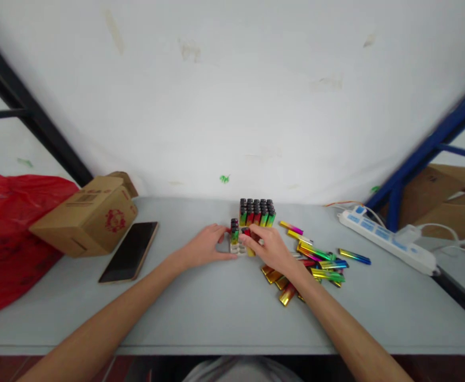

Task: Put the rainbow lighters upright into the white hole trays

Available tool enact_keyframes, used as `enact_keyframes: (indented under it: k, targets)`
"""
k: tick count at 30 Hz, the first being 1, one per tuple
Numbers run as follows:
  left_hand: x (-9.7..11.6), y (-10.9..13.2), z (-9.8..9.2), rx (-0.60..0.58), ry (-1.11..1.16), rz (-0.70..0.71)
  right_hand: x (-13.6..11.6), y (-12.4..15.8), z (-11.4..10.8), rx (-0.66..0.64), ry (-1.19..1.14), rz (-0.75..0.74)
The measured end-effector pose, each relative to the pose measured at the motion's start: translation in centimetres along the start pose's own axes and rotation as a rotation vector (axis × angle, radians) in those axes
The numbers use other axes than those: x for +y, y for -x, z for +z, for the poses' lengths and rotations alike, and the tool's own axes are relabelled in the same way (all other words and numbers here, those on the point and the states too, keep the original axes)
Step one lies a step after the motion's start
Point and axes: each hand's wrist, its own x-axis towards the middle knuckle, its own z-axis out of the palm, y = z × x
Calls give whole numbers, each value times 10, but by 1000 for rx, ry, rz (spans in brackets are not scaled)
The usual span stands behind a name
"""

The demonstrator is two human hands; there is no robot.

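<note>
My left hand [204, 245] rests on the grey table [200, 307], its fingers curled against a small clear tray [237, 247] that has a few lighters standing in it. My right hand [270, 248] pinches a lighter [248, 233] at that tray. Just behind stands a full block of upright lighters [256, 212] with black tops. A loose heap of shiny coloured lighters [315, 260] lies to the right of my right hand, partly under my wrist.
A cardboard box [91, 215] and a dark phone [131, 251] lie at the left, beside a red plastic bag [9, 239]. A white power strip [387, 239] with cables runs along the right edge. A white wall stands behind the table.
</note>
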Motion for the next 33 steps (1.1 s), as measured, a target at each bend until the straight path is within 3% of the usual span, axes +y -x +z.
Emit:
enact_keyframes:
  k: [9, 13, 17, 20, 28, 33]
  targets:
    - [-2, 0, 2, 15, 1, 20, 19, 1, 18, 51, -127, 6]
    - [-1, -1, 2, 17, 13, 20, 19, -3, 21, 10, 6, -31]
    - [-1, -2, 3, 19, 23, 33, 8, -7, 21, -77, 317, -105]
    - [-2, -1, 3, 16, 16, 41, 0, -9, 21, -158, 478, -82]
    - [2, -3, -2, -8, 11, -2, 0, -12, 17, -188, 411, 8]
    - [3, -4, -2, -9, -2, -31, 0, -12, 17, -116, 507, 57]
